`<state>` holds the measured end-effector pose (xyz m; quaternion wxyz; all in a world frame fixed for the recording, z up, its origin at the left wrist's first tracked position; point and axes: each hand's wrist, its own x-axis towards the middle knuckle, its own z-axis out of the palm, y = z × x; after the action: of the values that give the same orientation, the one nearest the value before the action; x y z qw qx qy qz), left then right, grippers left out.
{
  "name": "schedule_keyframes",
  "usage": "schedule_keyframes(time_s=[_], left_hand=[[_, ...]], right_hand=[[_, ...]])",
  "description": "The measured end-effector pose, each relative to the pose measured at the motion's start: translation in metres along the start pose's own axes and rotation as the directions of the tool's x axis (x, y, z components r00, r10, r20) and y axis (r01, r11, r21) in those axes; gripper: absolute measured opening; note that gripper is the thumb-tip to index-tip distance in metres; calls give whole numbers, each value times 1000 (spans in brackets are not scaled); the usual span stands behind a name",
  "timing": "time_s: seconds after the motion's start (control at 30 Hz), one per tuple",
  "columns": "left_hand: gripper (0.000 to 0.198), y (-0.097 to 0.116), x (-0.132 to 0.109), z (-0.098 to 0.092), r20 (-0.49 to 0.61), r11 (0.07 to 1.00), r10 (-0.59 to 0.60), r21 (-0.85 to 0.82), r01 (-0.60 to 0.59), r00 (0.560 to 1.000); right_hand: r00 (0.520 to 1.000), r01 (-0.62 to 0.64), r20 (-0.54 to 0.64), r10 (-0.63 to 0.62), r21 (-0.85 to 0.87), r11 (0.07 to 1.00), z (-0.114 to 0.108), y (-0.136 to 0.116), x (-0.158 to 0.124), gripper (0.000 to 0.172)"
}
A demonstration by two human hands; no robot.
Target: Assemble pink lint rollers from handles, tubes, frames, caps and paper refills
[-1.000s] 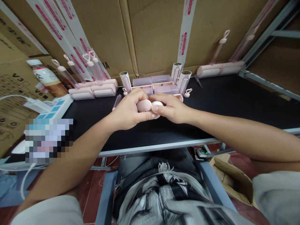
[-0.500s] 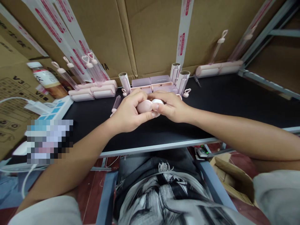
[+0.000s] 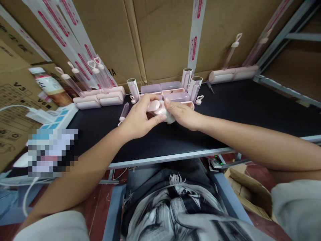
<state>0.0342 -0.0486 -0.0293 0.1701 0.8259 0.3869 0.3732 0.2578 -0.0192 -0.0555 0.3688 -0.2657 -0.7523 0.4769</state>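
Observation:
Over the middle of the black table, my left hand (image 3: 140, 118) curls around a glossy pale pink piece with a rounded oval end (image 3: 153, 106). Its thumb reaches along the near side. My right hand (image 3: 184, 113) closes on a whitish rounded part (image 3: 170, 117) pressed up against the pink piece, thumb on top. Fingers hide where the two meet, so I cannot tell whether they are joined. Just behind my hands lie pink cases with mauve lids (image 3: 177, 97). A small mauve tube with a pink cap (image 3: 124, 112) lies left of my left hand.
White cylinders holding mauve tubes (image 3: 195, 88) stand behind. Pink cases with upright loop-topped clear tubes (image 3: 110, 95) stand at left; similar pink cases (image 3: 233, 74) are at right. A drink bottle (image 3: 50, 85), power strip (image 3: 60, 115) and blurred phone-like object (image 3: 52, 152) are at left. Cardboard (image 3: 163, 40) backs the table.
My hands have opened slightly apart around the pink piece, and the right hand has shifted a little. More of the pink and whitish parts now shows between them.

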Motion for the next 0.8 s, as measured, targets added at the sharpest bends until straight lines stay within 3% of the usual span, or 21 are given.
schedule_keyframes(time_s=[0.27, 0.43, 0.57, 0.7, 0.8], left_hand=[[74, -4, 3, -6, 21, 951, -185, -249, 184, 983], [92, -4, 4, -5, -11, 941, -226, -261, 216, 974], [94, -6, 5, -8, -23, 951, -219, -228, 208, 975], [87, -16, 11, -27, -169, 954, -182, -268, 133, 969], [68, -30, 17, -49, -321, 963, -251, -181, 201, 913]], right_hand=[[992, 13, 121, -25, 98, 995, 6, -5, -3, 76], [996, -21, 92, 10, 124, 992, 5, 0, -2, 73], [995, 88, 39, -90, 44, 995, 0, 4, 1, 66], [992, 89, -83, -95, -78, 993, -5, 2, 3, 57], [984, 55, -165, -70, -97, 994, -8, 0, 3, 54]])
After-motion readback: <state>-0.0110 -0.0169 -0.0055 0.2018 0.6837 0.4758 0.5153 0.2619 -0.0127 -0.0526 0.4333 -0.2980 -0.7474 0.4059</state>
